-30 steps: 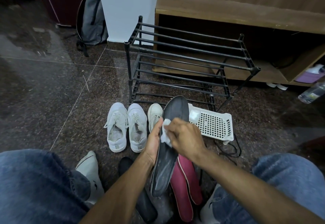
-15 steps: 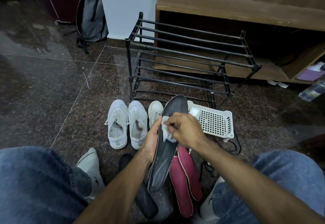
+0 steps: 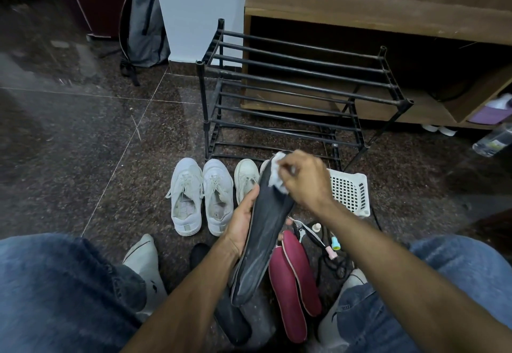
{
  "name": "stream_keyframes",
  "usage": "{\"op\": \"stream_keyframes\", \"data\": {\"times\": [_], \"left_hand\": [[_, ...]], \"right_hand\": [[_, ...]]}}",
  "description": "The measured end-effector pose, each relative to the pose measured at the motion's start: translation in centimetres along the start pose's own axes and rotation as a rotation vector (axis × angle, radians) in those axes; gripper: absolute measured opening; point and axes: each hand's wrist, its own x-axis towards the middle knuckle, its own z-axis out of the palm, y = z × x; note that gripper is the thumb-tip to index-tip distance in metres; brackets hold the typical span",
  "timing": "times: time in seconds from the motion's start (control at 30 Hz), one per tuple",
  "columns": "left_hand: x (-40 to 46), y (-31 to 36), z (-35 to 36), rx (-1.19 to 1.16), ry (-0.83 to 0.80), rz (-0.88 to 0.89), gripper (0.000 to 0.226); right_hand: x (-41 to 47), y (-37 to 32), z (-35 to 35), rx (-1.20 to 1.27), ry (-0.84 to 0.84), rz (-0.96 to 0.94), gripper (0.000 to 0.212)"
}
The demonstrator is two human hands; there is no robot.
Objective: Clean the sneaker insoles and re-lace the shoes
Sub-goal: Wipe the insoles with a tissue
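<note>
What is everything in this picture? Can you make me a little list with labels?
left hand: left hand grips the dark insole at its side
right hand: right hand presses a white wipe on the insole's top end
on the floor: two pink insoles, white sneakers, white basket
behind: black shoe rack, empty
job stage: wiping, laces not yet done

The insole (image 3: 260, 244) hides most of a fourth sneaker (image 3: 264, 165). At the frame's right edge, the bottle (image 3: 496, 141) is cut off and blurred.
</note>
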Motion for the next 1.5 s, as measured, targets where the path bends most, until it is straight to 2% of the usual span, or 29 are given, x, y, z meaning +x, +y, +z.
{"op": "stream_keyframes", "data": {"times": [0.03,0.1,0.3,0.4,0.5,0.57,0.6,0.67,0.7,0.83,0.9,0.97,1.03,1.1,1.13,1.23,1.33,1.4,1.5], "left_hand": [[0.1,-0.1,-0.1,0.023,0.01,-0.011,0.063],[0.1,-0.2,-0.1,0.037,0.023,-0.006,0.061],[-0.2,-0.3,1.0,-0.039,0.03,0.068,0.045],[0.1,-0.2,0.4,-0.042,0.125,0.134,0.056],[-0.1,-0.1,0.3,-0.087,0.128,0.104,0.063],[-0.1,-0.1,0.3,-0.091,0.09,0.075,0.066],[-0.2,-0.1,0.4,-0.105,0.057,0.045,0.066],[-0.4,0.0,0.6,-0.119,0.031,0.009,0.065],[-0.6,0.1,0.7,-0.117,0.024,0.014,0.065],[-0.3,0.2,-0.1,-0.095,0.116,0.144,0.055],[-0.2,0.1,-0.2,-0.097,0.131,0.136,0.057],[-0.5,-0.2,0.1,-0.102,0.127,0.059,0.063],[-0.5,-0.6,0.3,-0.114,0.082,-0.033,0.071],[-0.5,-0.6,0.2,-0.11,0.072,-0.036,0.069],[-0.6,-0.4,0.2,-0.105,0.071,-0.014,0.064],[-0.7,-0.1,-0.1,-0.081,0.116,0.091,0.053],[-0.6,-0.1,-0.4,-0.079,0.137,0.106,0.056],[-1.0,-0.1,0.0,-0.105,0.106,0.044,0.059],[-0.9,-0.1,0.2,-0.096,0.053,0.008,0.063]], "right_hand": [[0.9,0.3,-0.3,0.008,0.052,0.08,0.015],[1.4,0.7,-0.4,0.028,0.074,0.113,0.016],[-2.3,-0.1,0.5,0.125,-0.207,-0.06,0.023],[-4.0,-0.9,1.3,0.095,-0.303,-0.152,0.023],[-4.1,-1.5,1.1,0.008,-0.335,-0.201,0.023],[-2.6,-1.4,0.8,-0.063,-0.283,-0.152,0.027],[-1.5,-1.1,0.6,-0.077,-0.222,-0.066,0.027],[-0.2,-0.6,0.4,-0.048,-0.089,0.096,0.024],[-0.4,-0.8,0.4,-0.029,-0.068,0.098,0.023],[-5.3,-2.9,1.5,0.074,-0.249,-0.253,0.02],[-5.6,-2.3,1.4,0.014,-0.287,-0.31,0.021],[-3.6,-1.6,1.2,-0.061,-0.212,-0.222,0.022],[-1.6,-0.9,0.7,-0.098,-0.073,-0.03,0.022],[-1.3,-1.0,0.6,-0.064,0.029,0.032,0.02],[-1.9,-1.4,0.8,-0.042,0.021,-0.005,0.019],[-5.6,-2.3,1.8,-0.002,-0.141,-0.29,0.019],[-6.5,-2.3,1.7,-0.113,-0.249,-0.409,0.015],[-4.1,-1.9,1.2,-0.174,-0.189,-0.282,0.02],[-1.5,-1.6,0.6,-0.127,-0.013,0.036,0.022]]}}
